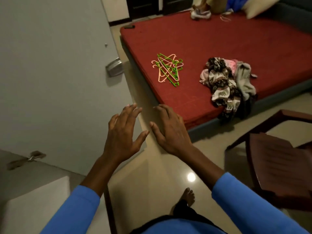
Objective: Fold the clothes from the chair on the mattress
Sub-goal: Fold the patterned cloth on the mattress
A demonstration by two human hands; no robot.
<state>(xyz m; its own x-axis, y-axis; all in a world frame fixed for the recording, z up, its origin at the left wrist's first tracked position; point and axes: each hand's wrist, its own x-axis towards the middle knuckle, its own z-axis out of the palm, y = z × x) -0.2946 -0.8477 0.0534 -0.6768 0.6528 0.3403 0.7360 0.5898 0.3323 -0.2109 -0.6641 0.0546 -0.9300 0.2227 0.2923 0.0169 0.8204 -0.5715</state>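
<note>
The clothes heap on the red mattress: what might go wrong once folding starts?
The clothes heap hangs over the edge of the mattress, so a tug may drag it onto the floor. The hangers lie loose close by and could snag cloth spread out there. The chair stands near the person's right side, easy to bump. The left hand and right hand hold nothing yet.

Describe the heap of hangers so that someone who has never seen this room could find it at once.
Start at the red mattress low on the floor. On its near part, left of the crumpled pile of clothes, lie the hangers. They are thin green and pink frames in a loose tangle, not soft cloth like their neighbour.
</note>
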